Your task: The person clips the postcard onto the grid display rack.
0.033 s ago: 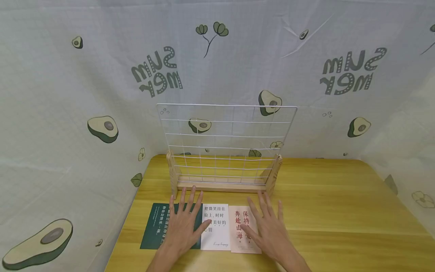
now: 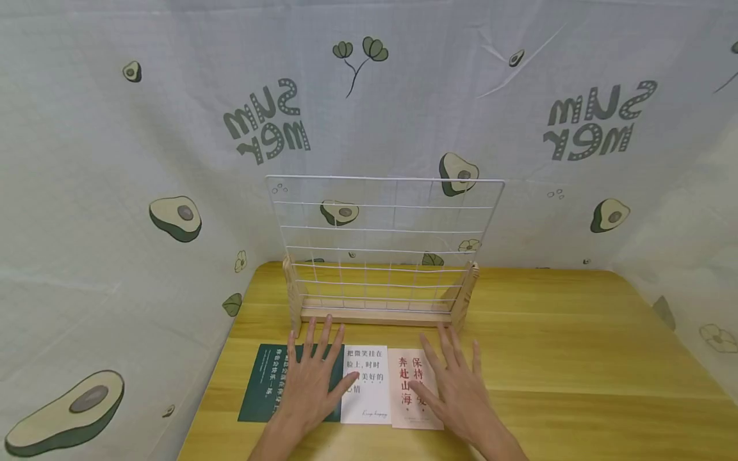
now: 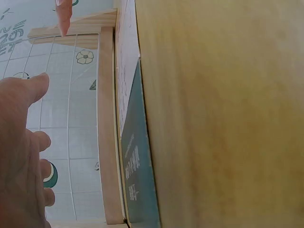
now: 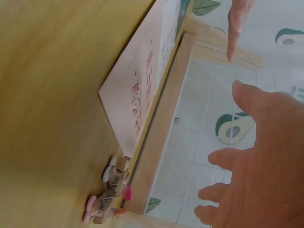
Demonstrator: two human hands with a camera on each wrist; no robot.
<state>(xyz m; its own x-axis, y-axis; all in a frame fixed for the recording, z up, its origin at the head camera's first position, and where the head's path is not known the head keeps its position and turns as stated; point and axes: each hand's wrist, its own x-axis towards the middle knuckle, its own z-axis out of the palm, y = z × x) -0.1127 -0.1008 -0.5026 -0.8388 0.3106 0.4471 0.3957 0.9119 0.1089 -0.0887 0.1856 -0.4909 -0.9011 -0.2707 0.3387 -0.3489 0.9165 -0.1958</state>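
My left hand [image 2: 308,384] hovers with fingers spread above a dark green card [image 2: 256,390] and the edge of a white card [image 2: 375,400]. To its right, my right hand [image 2: 461,394] is held palm down over the side of a pink card [image 2: 412,416] with red writing. Both wrist views show the palms raised off the table and nothing held. Small wooden clothespins [image 4: 107,194] with coloured decorations lie beside the pink card in the right wrist view; the right hand hides them in the head view.
Behind the cards stands a white wire grid in a wooden stand [image 2: 375,316], upright and leaning slightly back. A pale cloth [image 2: 369,128] printed with avocados hangs behind and around the yellow wooden table [image 2: 565,346].
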